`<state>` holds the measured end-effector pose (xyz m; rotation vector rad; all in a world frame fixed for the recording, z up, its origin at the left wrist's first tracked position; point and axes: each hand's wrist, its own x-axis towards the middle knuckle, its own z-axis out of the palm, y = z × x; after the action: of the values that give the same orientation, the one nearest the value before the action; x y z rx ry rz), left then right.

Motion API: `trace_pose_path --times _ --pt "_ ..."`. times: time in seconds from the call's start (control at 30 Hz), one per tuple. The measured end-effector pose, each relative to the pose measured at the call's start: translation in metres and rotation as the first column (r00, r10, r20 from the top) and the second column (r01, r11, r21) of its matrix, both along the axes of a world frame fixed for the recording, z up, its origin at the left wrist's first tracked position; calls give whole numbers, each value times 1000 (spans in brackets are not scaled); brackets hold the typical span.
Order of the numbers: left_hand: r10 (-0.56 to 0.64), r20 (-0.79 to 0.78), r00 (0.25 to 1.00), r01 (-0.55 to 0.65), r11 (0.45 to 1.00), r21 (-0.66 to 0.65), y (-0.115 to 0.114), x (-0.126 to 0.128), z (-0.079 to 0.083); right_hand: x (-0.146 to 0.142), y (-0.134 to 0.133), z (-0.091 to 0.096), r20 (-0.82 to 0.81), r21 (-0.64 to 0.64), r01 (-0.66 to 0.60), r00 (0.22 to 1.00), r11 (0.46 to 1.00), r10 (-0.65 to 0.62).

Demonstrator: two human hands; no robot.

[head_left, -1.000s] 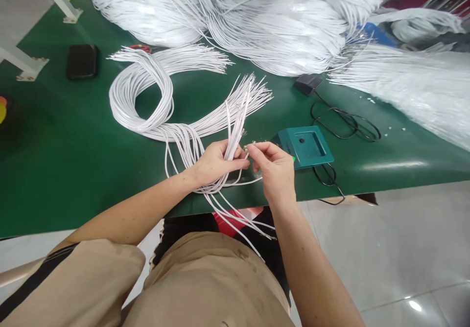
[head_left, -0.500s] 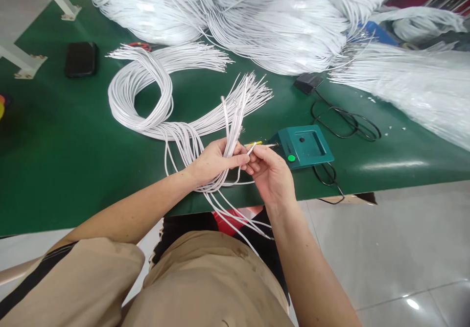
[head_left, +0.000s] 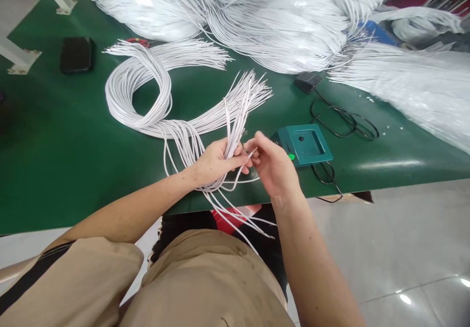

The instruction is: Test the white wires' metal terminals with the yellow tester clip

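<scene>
My left hand point(head_left: 216, 163) is closed around a bundle of white wires point(head_left: 237, 126), their ends pointing up and away. Between its thumb and forefinger one single wire point(head_left: 250, 155) sticks out to the right, with a thin bare-looking tip. Right beside that tip, my right hand point(head_left: 273, 165) has its fingers curled together. Whatever is between them, if anything, is too small or hidden to make out. Just behind the right hand sits a green device point(head_left: 303, 158) with a round green button, its left end covered by the hand.
A looped bundle of white wires point(head_left: 137, 119) lies on the green tabletop point(head_left: 66, 170). Large piles of white wires point(head_left: 279, 38) fill the back. A black adapter point(head_left: 307, 81) with its cable, a black box point(head_left: 76, 54) and small white scraps point(head_left: 370, 100) lie about.
My right hand has shifted slightly right and its fingertips have come off the single wire, whose tip now shows. The yellow-marked rod by the device is now hidden. My left hand keeps its hold.
</scene>
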<state>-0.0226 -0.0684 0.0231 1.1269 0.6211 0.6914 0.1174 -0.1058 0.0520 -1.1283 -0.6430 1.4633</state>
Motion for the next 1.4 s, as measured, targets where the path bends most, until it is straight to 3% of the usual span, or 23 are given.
trace_pose_path --times 0.1,0.2,0.3,0.47,0.6,0.77,0.9,1.0,1.07,1.13,1.23,1.3,1.33,1.4 --pt "-7 14 1000 7 1000 11 1 0 0 3 2 -3 -59 -33 -84 995 996 82" --pt "-4 18 1000 3 999 47 2 -1 -1 6 -1 -9 -200 -75 -84 977 994 68" --pt "13 -1 1000 -13 998 56 2 0 -1 7 -6 -14 -223 -68 -51 974 996 35" --pt "25 12 1000 -25 998 55 2 1 -2 4 -14 -15 -44 0 95 995 995 -95" --pt "34 17 999 -35 997 70 2 1 -4 4 -15 -13 127 32 131 983 991 -134" --pt "-42 -48 998 49 988 149 4 -1 -6 9 -12 -14 414 35 150 898 988 -151" --pt "-63 -83 995 76 984 162 5 -2 -4 14 -12 -16 438 -24 145 891 989 -120" --pt "-70 -73 995 80 987 139 6 -3 -3 13 -14 -15 476 89 117 867 989 -146" --pt "-74 -68 995 82 989 125 6 -2 -3 10 -16 -15 564 160 41 816 986 -126" --pt "-68 -68 995 74 993 93 7 -2 -4 8 -16 -18 699 233 -14 698 972 -157" --pt "-48 -58 997 48 999 10 9 0 -7 7 -15 -26 873 382 -125 374 916 -313" --pt "-43 -43 998 42 999 -32 10 1 -8 11 -14 -30 909 410 -242 184 879 -374" --pt "-40 -39 998 39 998 -45 11 1 -8 14 -13 -30 915 404 -285 144 869 -378" --pt "-40 -42 998 37 998 -56 12 1 -7 20 -11 -28 923 379 -298 196 876 -332"
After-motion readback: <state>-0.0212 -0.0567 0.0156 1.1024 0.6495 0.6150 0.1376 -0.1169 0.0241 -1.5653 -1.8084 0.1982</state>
